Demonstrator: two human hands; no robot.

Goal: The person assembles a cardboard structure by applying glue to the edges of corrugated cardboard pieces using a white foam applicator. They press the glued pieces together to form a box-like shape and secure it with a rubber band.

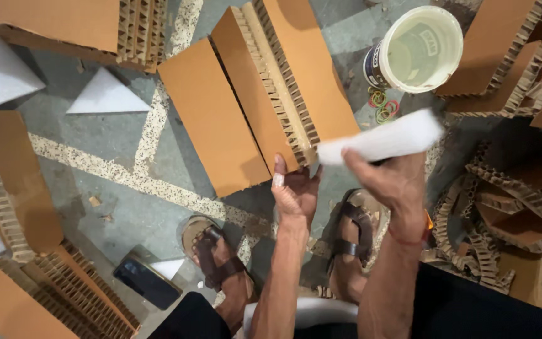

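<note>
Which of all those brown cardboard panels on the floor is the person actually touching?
The ridged-edge panel at top centre: the left hand grips its near end, while the other panels lie untouched around it.

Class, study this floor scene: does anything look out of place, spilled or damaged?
Yes. A dark phone lies on the floor beside the sandalled left foot, where it looks easy to step on. Coloured rubber bands lie loose beside the white bucket. Torn honeycomb cardboard scraps pile up at right.

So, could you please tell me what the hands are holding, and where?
The right hand grips a white sheet by its lower edge; the left hand holds its left end.
</note>
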